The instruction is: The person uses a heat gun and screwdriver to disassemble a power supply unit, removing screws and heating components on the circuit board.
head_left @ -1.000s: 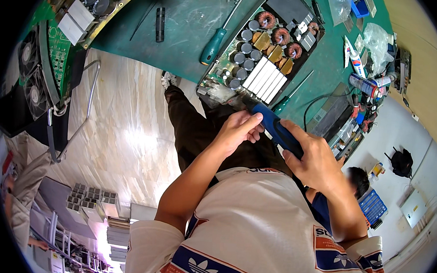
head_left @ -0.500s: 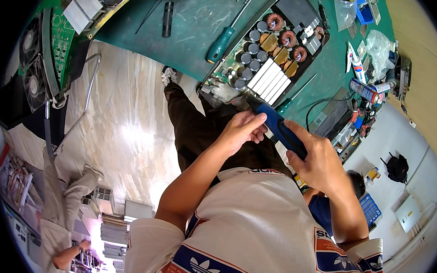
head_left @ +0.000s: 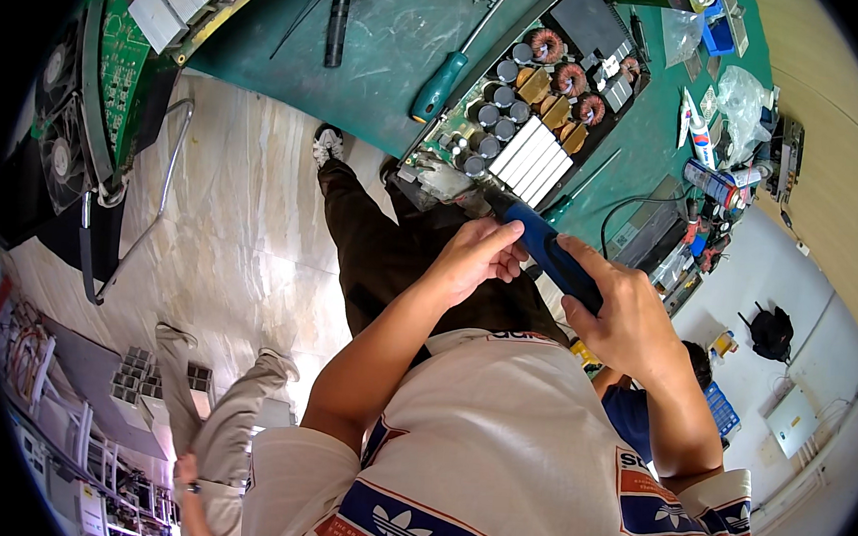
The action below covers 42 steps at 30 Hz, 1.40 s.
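My right hand (head_left: 623, 314) is wrapped round a blue and black handheld tool (head_left: 555, 256), its index finger lying along the body. The tool's dark front end points at the near edge of an open electronics unit (head_left: 531, 171), which holds a circuit board with capacitors, copper coils and pale heat sinks. My left hand (head_left: 474, 259) is closed beside the tool's front part. Its thumb tip reaches the tool and its fingers are curled; whatever they hold, if anything, is hidden. A clear plastic-like piece (head_left: 442, 178) lies at the unit's near left corner.
A green screwdriver (head_left: 442, 87) lies left of the unit on the green bench (head_left: 285, 53), another screwdriver (head_left: 581, 194) right of it. A black cylinder (head_left: 336, 31) lies farther left. Cans (head_left: 714, 182) and bags crowd the right side. A co-worker's legs (head_left: 233, 413) are at lower left.
The co-worker at lower left has moved to the right. My view has shifted slightly; both hands and the blue tool keep nearly the same place.
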Available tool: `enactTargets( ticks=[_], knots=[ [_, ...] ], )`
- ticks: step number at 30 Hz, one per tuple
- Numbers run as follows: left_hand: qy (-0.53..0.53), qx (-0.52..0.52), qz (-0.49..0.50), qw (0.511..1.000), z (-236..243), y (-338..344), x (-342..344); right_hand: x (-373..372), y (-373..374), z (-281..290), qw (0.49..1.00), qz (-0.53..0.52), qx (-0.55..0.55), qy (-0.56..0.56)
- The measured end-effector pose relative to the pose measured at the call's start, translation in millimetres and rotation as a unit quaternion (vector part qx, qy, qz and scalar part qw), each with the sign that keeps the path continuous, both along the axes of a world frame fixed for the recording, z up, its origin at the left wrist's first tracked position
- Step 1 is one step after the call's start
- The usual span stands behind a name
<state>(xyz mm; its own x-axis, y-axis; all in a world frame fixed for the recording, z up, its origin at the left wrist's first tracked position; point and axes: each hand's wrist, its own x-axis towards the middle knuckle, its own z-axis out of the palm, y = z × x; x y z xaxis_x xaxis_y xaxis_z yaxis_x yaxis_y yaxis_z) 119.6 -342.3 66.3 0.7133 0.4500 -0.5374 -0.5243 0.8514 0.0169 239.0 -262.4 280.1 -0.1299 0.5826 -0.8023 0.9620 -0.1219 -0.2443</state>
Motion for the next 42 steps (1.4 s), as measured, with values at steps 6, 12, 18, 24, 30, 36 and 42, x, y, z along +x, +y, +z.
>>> enactTargets(
  ticks=[6,12,18,24,30,36,42],
  knots=[
    [-0.067,-0.102,0.035,0.992,9.1,11.7,7.3,-12.9,9.0,2.0,1.000,-0.001,-0.010,-0.007],
    [-0.056,-0.189,0.087,0.976,19.6,15.0,24.6,-16.9,13.2,-2.4,0.999,0.048,-0.001,-0.014],
    [-0.021,-0.229,0.118,0.966,30.1,25.4,25.6,-27.2,25.5,-0.6,0.995,0.083,-0.034,-0.036],
    [-0.011,-0.233,0.134,0.963,30.1,25.1,32.2,-30.9,21.8,-5.5,0.995,0.079,-0.030,-0.059],
    [-0.018,-0.237,0.184,0.954,26.7,17.9,41.5,-37.3,25.0,-7.4,0.989,0.128,-0.018,-0.068],
    [-0.097,-0.263,0.257,0.925,15.1,5.0,51.5,-53.1,29.5,-7.1,0.955,0.278,0.005,-0.107],
    [-0.109,-0.254,0.249,0.928,15.6,12.5,46.6,-54.9,26.4,-5.4,0.887,0.444,-0.008,-0.123]
  ],
)
